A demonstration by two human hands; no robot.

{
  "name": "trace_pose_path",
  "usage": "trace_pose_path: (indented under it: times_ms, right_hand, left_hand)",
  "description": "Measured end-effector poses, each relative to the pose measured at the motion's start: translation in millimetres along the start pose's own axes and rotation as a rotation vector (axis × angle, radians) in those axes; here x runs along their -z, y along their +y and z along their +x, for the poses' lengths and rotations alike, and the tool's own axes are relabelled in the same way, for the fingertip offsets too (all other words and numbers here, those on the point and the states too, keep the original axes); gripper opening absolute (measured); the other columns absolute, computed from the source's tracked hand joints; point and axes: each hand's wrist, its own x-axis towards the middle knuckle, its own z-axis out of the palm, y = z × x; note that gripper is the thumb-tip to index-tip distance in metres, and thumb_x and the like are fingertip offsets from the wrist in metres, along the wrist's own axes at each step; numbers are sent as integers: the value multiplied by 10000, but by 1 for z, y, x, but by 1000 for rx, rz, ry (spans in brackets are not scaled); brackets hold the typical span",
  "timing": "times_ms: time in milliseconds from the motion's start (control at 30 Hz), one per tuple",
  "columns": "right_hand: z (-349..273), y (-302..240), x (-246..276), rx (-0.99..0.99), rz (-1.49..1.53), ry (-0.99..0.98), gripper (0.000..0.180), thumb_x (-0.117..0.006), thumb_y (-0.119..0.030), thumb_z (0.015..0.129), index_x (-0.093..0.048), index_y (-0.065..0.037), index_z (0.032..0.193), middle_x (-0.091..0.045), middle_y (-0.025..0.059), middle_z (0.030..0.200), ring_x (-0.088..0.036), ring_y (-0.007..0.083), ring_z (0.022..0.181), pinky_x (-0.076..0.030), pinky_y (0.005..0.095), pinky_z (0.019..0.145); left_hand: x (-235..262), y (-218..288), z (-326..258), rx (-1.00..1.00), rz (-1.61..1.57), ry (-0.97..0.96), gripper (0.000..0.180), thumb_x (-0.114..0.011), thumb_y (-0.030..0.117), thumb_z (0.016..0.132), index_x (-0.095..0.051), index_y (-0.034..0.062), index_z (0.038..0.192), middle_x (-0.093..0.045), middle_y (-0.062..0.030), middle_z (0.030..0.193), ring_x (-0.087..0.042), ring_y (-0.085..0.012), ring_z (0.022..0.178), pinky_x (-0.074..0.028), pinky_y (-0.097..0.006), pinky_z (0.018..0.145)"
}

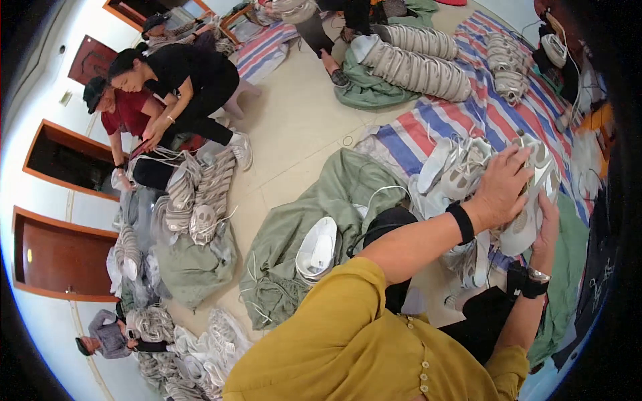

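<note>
My left hand [503, 186] reaches across from the left, its fingers curled over the top of a pale grey shoe upper [525, 230]. My right hand [548, 224] grips it from the right side, fingers partly hidden behind it. Another light piece [538, 155] shows just above, against the held one; I cannot tell if the two are joined. Just left of my hands, several loose shoe uppers [461, 174] with laces lie in a heap. More pale pieces [476, 260] sit below my left wrist, partly covered by my arm.
A green sack [341, 190] spreads left of me, with white nested shoe-shaped pieces [317, 247] on it. Rows of nested uppers [421, 70] lie on the striped sheet [408, 137] ahead. Two people [194, 80] lean over shoe bundles [214, 180] at the left; others work farther off.
</note>
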Motion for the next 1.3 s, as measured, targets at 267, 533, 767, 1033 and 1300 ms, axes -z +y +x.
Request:
trace_pose_path:
  times_ms: [267, 533, 767, 1033, 1300]
  right_hand:
    - [1, 6, -2, -141, 151, -8, 367, -553, -114, 904, -487, -7, 1249, -606, 97, 1129, -619, 186, 954, -515, 320, 818]
    - [-15, -5, -27, -50, 45, 3, 375, -551, -142, 897, -502, -4, 1242, -611, 93, 1127, -624, 181, 946, -514, 309, 797]
    - [-32, -16, -34, -67, 39, 3, 374, -537, -172, 899, -511, -6, 1234, -622, 85, 1105, -627, 167, 930, -516, 292, 780]
    - [-21, -8, -28, 0, -56, -65, 412, -574, -110, 864, -481, 8, 1248, -613, 108, 1108, -626, 190, 933, -523, 305, 775]
    - [-33, -15, -34, -30, -8, -114, 392, -565, -138, 872, -489, 0, 1231, -623, 101, 1070, -632, 173, 889, -523, 292, 735]
  left_hand:
    - [5, -10, -4, 189, 65, -85, 363, -734, 193, 657, -575, 38, 944, -434, -170, 1256, -346, -394, 1226, -344, -493, 971]
    - [6, -10, -6, 120, 40, -77, 271, -720, 185, 678, -602, 42, 876, -395, -208, 1309, -324, -426, 1244, -346, -492, 990]
    - [-3, -13, -7, 167, -196, -89, 193, -643, 87, 698, -576, 9, 861, -388, -218, 1310, -311, -439, 1251, -336, -492, 1008]
    - [-14, -21, -10, 245, -288, -10, 149, -575, 40, 681, -513, -3, 809, -399, -232, 1279, -331, -451, 1230, -285, -478, 1035]
    - [-7, -11, -4, 306, -489, -85, 155, -549, 70, 683, -489, -5, 805, -429, -234, 1256, -395, -432, 1175, -330, -433, 1001]
